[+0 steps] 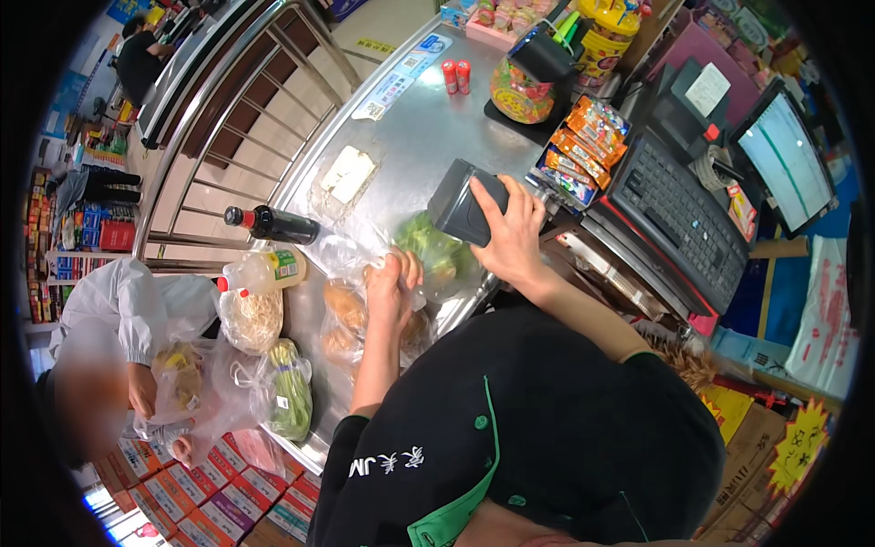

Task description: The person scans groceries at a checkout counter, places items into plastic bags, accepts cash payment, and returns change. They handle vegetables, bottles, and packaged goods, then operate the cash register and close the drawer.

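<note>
My left hand (393,284) grips the gathered top of a clear plastic bag (348,247) over the metal counter (410,147). Just right of it lies a bag of green leafy vegetables (437,249); I cannot tell whether the gripped plastic belongs to it. My right hand (513,232) is closed around a black box-shaped device (461,198), probably a barcode scanner, held over the greens. Bagged brown round items (344,308) sit partly behind my left forearm. A dark bottle (273,225) lies on its side to the left.
Across the counter, a person's hand (141,390) is at a plastic bag of goods (179,379). Near it are a yellowish bottle (266,271), bagged pale strands (251,320) and bundled green stalks (290,396). Rightward stand a snack box (581,150), keyboard (677,219) and monitor (786,161). Red batteries (456,76) stand farther back.
</note>
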`<state>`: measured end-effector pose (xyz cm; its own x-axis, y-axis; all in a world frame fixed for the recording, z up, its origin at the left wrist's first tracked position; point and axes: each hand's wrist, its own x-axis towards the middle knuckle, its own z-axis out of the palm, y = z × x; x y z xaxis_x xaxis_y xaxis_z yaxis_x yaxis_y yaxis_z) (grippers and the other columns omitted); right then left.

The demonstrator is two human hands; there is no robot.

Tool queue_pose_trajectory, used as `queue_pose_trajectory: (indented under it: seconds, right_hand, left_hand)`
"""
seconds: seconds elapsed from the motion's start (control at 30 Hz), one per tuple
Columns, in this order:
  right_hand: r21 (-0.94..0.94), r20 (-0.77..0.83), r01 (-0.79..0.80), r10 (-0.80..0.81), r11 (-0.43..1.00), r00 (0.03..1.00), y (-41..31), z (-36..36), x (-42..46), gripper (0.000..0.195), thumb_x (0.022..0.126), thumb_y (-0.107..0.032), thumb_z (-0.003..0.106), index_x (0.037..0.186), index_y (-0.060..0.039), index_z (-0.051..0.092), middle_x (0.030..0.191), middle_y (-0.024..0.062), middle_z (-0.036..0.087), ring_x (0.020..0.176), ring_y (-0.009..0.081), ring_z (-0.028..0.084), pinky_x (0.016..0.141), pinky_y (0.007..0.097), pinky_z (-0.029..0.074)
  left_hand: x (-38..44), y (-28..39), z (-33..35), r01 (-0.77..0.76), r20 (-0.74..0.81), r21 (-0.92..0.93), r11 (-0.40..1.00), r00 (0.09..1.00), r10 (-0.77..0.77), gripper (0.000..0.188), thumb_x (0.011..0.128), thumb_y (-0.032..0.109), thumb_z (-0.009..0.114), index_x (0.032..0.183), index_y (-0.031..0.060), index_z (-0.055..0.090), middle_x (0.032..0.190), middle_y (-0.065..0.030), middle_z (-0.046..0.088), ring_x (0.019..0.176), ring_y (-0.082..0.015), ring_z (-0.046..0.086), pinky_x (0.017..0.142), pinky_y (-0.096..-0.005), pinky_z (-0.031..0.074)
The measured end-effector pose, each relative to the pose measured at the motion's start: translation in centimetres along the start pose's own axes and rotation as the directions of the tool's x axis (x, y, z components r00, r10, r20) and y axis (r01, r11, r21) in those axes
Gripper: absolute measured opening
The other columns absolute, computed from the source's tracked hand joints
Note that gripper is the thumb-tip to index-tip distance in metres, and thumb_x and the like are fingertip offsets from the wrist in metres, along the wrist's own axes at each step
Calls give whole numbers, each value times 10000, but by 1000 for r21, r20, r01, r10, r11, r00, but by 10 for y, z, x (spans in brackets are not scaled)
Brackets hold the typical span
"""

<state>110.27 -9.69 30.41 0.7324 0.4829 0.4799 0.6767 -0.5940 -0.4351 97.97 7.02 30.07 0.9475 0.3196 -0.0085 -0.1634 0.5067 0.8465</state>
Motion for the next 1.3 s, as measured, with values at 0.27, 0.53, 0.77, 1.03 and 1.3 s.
queue_pose_trajectory:
  seconds: [0.27, 0.53, 0.77, 1.03, 1.3]
  right_hand:
    - [208, 125, -249, 227, 946, 966, 37, -43, -8, 995, 532, -156, 846, 1419, -188, 395, 1300, 182, 398, 1208, 365, 407, 1010, 475, 279]
    - [43, 372, -347, 307, 937, 876, 66, -93, -36, 956, 554, -200, 824, 1413, -211, 404, 1312, 200, 380, 1253, 373, 361, 1046, 474, 244]
    - [48, 471, -309, 251, 950, 846, 74, -85, -30, 935, 581, -218, 820, 1414, -174, 398, 1342, 202, 375, 1254, 381, 354, 1044, 501, 248]
    - [98, 441, -245, 178, 965, 879, 96, -80, -30, 926, 575, -327, 838, 1397, -226, 425, 1310, 190, 403, 1223, 367, 399, 992, 506, 269]
    - [98, 380, -257, 203, 961, 903, 104, -79, -32, 803, 679, -496, 760, 1381, -282, 433, 1263, 176, 442, 1165, 360, 443, 961, 493, 286]
  left_hand:
    - [7, 38, -36, -108, -239, 83, 991, 963, 125, 392, 1011, 325, 447, 689, 102, 422, 580, 5, 347, 576, -133, 351, 582, -271, 317]
    - [49, 89, -70, 119, -606, 527, 842, 746, 274, 264, 944, 252, 588, 760, 69, 541, 592, 29, 452, 491, -59, 360, 456, -231, 260]
    - [114, 100, 0, -70, 70, 985, 160, 998, 6, 447, 825, 249, 730, 1184, 35, 572, 1031, -167, 650, 899, -231, 651, 775, -336, 512]
    - [310, 24, 33, -107, 169, 959, 263, 959, -227, 602, 792, 335, 737, 1313, 129, 518, 1306, -197, 482, 1102, -322, 562, 907, -393, 480]
    - [421, -84, 19, -270, 243, 954, -131, 951, -194, 581, 736, 228, 763, 1261, 229, 514, 1213, -169, 492, 1100, -384, 534, 900, -443, 468]
